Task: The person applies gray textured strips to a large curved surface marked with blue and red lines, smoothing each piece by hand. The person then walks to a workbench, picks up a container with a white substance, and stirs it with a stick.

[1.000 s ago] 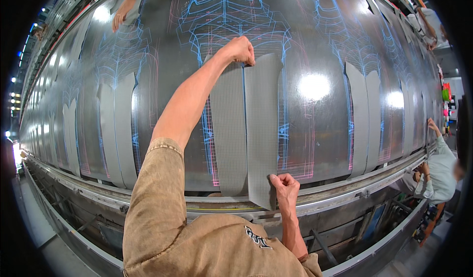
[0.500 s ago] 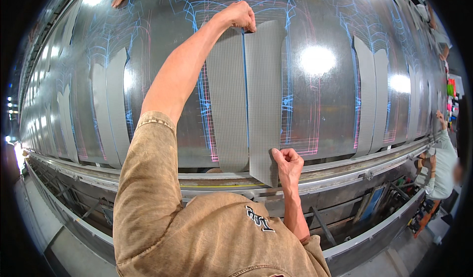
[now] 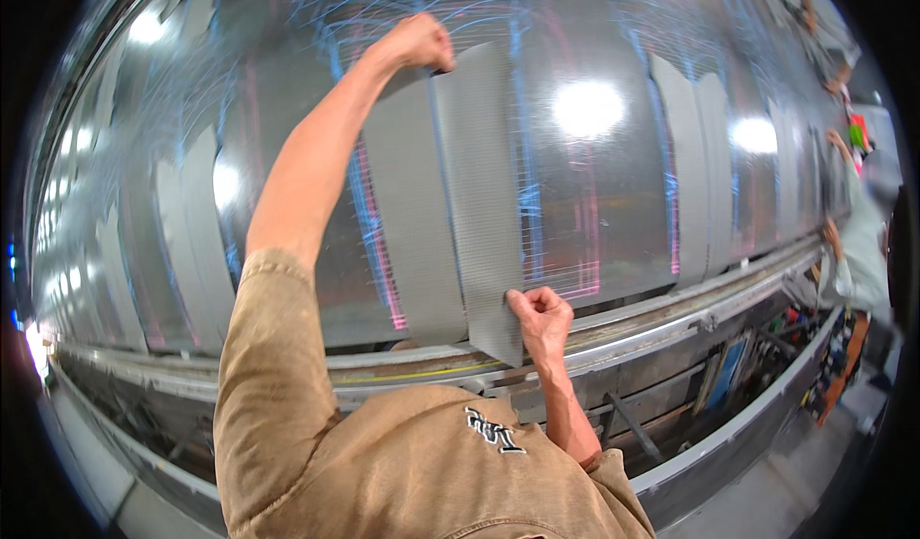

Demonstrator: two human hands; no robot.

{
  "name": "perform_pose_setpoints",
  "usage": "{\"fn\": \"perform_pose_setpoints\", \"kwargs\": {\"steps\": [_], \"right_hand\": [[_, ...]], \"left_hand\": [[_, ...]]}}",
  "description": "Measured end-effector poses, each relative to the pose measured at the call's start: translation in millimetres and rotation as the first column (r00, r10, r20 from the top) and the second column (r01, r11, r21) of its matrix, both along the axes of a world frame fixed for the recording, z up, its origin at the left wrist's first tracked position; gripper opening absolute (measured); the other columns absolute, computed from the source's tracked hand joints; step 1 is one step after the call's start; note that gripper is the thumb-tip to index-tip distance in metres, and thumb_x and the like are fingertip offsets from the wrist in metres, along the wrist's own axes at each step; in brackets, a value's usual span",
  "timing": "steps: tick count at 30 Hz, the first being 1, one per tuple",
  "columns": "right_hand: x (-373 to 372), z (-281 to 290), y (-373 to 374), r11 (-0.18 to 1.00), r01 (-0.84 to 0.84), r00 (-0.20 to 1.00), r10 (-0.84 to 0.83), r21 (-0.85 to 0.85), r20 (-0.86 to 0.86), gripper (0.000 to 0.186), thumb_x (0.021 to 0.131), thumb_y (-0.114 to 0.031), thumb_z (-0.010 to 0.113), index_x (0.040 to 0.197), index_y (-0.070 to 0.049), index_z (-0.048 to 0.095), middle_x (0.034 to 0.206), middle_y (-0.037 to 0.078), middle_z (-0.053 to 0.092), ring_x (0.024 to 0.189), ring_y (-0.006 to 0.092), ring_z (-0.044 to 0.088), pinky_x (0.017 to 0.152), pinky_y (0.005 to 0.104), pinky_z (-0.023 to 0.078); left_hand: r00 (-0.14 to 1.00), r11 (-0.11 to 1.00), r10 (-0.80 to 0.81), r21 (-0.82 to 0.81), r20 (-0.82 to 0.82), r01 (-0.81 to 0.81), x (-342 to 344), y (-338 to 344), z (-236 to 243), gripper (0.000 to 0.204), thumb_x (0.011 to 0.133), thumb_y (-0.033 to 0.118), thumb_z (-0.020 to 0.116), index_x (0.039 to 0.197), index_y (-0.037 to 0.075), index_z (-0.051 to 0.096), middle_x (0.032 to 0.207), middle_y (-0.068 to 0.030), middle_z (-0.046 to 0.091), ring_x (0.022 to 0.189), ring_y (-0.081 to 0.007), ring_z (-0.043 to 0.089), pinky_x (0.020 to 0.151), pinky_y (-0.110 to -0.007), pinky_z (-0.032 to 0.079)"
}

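Observation:
A long grey textured sheet strip [image 3: 479,184] lies on a dark glossy table, its near end hanging past the table edge. At its far end my left hand [image 3: 419,43] is closed, fingertips at the corner. My right hand [image 3: 542,321] pinches the strip's right edge near its lower end, thumb against the finger. Just left of it, a second grey strip [image 3: 414,213] lies flat, with a blue line along the seam between them. What sits inside my left fingers is partly hidden.
The dark table [image 3: 613,204] bears blue and pink projected lines. More pairs of grey strips [image 3: 695,175] lie to the right and left. A metal rail [image 3: 661,319] runs along the near edge, with framework below. At far right, a co-worker's sleeve [image 3: 858,218] shows.
The view has turned slightly, so the table and strips sit further left. Another person's hand at the top left is out of view. Both my hands keep their places on the strip.

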State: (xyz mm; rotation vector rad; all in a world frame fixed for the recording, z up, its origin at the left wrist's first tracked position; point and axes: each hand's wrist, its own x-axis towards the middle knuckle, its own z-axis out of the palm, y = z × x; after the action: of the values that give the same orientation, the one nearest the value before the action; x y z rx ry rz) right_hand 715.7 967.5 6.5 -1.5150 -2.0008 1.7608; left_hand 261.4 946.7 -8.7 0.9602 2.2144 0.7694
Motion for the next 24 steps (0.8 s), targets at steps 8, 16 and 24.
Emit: {"fn": "perform_pose_setpoints", "kwargs": {"steps": [8, 16, 24], "right_hand": [[-5.7, 9.1, 1.9, 0.994, -0.052, 0.995, 0.044, 0.097, 0.087, 0.028, 0.079, -0.018, 0.078, 0.068, 0.002, 0.063, 0.058, -0.001, 0.055, 0.056, 0.0052, 0.045, 0.050, 0.0257, 0.041], [-6.3, 10.2, 3.7, 0.993, -0.045, 0.997, 0.037, 0.106, 0.072, 0.029, 0.078, -0.021, 0.078, 0.069, 0.003, 0.063, 0.057, 0.003, 0.056, 0.054, 0.0074, 0.047, 0.051, 0.0277, 0.043], [-2.5, 3.9, 0.4, 0.999, -0.016, 0.999, 0.014, 0.036, 0.051, 0.027, 0.079, -0.018, 0.078, 0.070, 0.003, 0.063, 0.060, -0.001, 0.057, 0.057, 0.0049, 0.046, 0.052, 0.0247, 0.041]], "left_hand": [[0.992, 0.991, 0.093, 0.108, -0.084, -0.084, 14.1, -10.1, 4.5, 0.030, 0.067, 0.008, 0.078, 0.093, 0.005, 0.064, 0.062, -0.0012, 0.058, 0.058, -0.0129, 0.055, 0.057, -0.031, 0.045], [0.665, 0.956, -0.080, 0.132, -0.742, 0.263, 151.0, -29.0, 11.0, 0.065, 0.088, 0.031, 0.066, 0.141, 0.002, 0.043, 0.151, -0.0174, 0.036, 0.142, -0.0338, 0.030, 0.114, -0.052, 0.025], [0.748, 0.955, -0.282, -0.102, -0.601, 0.278, 200.5, -35.2, -10.2, 0.075, 0.100, 0.047, 0.042, 0.150, -0.005, 0.024, 0.159, -0.0231, 0.015, 0.149, -0.0360, 0.012, 0.119, -0.055, 0.013]]}}
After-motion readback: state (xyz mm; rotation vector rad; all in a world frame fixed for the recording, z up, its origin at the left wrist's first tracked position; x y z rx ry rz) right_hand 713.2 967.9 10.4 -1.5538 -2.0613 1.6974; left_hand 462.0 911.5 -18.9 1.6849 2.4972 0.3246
